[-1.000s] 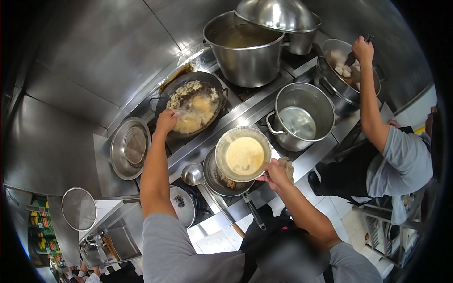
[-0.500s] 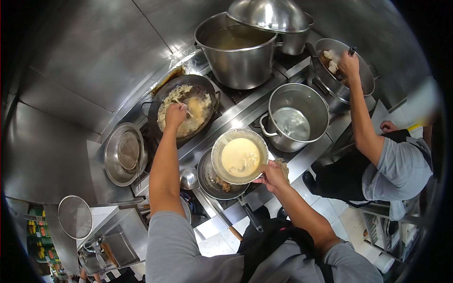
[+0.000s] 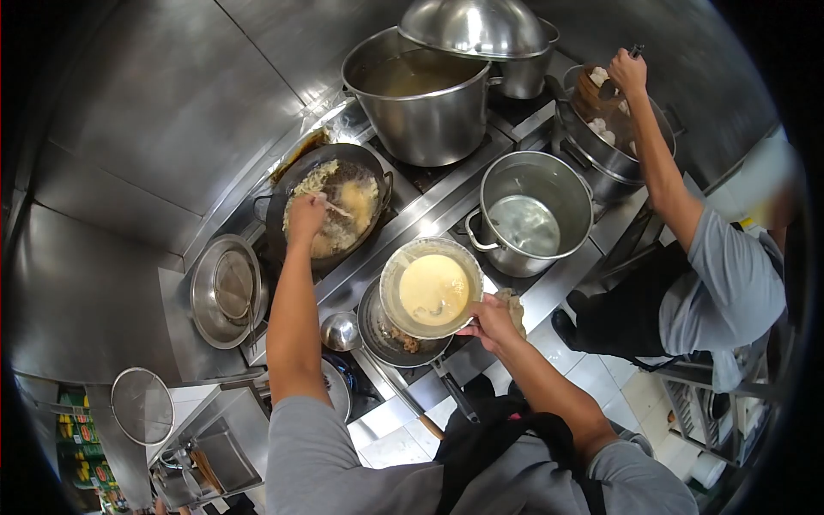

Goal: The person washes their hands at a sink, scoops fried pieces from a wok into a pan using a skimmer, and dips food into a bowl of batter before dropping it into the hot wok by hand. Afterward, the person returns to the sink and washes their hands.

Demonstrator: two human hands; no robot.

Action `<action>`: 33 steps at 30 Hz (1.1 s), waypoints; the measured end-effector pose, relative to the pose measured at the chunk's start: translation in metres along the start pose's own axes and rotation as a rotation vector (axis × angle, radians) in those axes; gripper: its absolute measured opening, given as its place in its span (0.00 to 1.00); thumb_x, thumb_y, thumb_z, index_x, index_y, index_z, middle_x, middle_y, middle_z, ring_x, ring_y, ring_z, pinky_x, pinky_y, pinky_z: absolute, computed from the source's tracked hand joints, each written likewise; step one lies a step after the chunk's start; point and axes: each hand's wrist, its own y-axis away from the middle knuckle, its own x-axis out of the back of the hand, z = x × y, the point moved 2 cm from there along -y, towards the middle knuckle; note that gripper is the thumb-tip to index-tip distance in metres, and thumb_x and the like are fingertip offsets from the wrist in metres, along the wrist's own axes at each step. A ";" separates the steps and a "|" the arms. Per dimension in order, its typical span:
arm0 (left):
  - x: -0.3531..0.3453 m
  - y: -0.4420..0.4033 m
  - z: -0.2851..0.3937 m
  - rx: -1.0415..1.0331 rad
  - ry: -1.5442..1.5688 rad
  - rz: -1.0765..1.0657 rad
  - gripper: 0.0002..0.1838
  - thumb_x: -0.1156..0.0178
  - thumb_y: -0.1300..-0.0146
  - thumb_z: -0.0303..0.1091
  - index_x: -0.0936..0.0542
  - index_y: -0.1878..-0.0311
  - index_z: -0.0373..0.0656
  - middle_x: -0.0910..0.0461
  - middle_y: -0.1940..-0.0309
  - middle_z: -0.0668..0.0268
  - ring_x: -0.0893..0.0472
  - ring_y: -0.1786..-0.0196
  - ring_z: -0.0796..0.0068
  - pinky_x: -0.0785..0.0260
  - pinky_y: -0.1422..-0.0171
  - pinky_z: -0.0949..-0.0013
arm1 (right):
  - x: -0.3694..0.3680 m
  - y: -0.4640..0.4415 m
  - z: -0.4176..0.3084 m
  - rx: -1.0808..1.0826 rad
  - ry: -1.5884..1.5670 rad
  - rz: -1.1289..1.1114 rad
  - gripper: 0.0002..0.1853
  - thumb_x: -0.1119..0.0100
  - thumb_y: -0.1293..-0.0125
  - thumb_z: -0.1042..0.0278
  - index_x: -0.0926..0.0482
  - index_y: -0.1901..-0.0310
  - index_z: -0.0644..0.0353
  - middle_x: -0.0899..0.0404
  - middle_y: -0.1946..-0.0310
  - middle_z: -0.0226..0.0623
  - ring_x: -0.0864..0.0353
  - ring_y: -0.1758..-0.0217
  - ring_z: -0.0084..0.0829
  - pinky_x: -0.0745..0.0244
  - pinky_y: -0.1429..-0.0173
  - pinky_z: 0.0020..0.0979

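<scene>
My left hand point(image 3: 306, 216) is closed over the left side of a dark wok point(image 3: 371, 225), pinching a thin pale stick-like thing that reaches over the oil. Yellow foamy batter bits point(image 3: 356, 199) float in that wok. My right hand point(image 3: 493, 323) grips the rim of a metal bowl point(image 3: 388, 300) of pale yellow batter point(image 3: 433, 289), with a cloth point(image 3: 512, 311) beside the fingers. The bowl is held above a frying pan point(image 3: 371, 336) with brown bits in it. Close to the pan's left lies a ladle point(image 3: 341, 331).
An open pot of clear liquid point(image 3: 536, 215) and a large pot point(image 3: 421, 120) with a tilted lid point(image 3: 472, 30) stand on the stove. At right, a co-worker's hand point(image 3: 628, 73) holds a utensil over another pot point(image 3: 652, 129). Strainers point(image 3: 233, 283) rest in a basin at left.
My left hand has moved from the wok's lower edge to its left side, and the thin thing now shows. The co-worker's hand has shifted over their pot. The whole view has drifted slightly.
</scene>
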 end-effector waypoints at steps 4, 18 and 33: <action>0.022 0.006 -0.025 0.111 -0.173 0.100 0.15 0.40 0.39 0.43 0.15 0.62 0.41 0.17 0.62 0.48 0.20 0.55 0.43 0.29 0.49 0.49 | -0.004 0.004 -0.003 0.004 0.019 0.005 0.16 0.50 0.39 0.77 0.25 0.49 0.66 0.18 0.57 0.42 0.14 0.65 0.33 0.13 0.66 0.30; 0.051 0.048 -0.073 -0.031 -0.124 0.264 0.16 0.41 0.37 0.44 0.15 0.61 0.40 0.17 0.64 0.49 0.18 0.58 0.47 0.27 0.54 0.54 | -0.010 0.004 -0.006 0.040 -0.051 -0.050 0.15 0.48 0.45 0.79 0.23 0.54 0.67 0.20 0.64 0.38 0.16 0.68 0.31 0.15 0.71 0.32; 0.002 0.236 0.149 -0.493 0.148 -0.193 0.08 0.40 0.38 0.31 0.13 0.59 0.46 0.16 0.63 0.52 0.18 0.61 0.52 0.26 0.54 0.57 | -0.033 0.011 -0.006 0.044 0.003 -0.131 0.14 0.49 0.46 0.81 0.25 0.55 0.68 0.20 0.67 0.40 0.16 0.73 0.31 0.16 0.76 0.29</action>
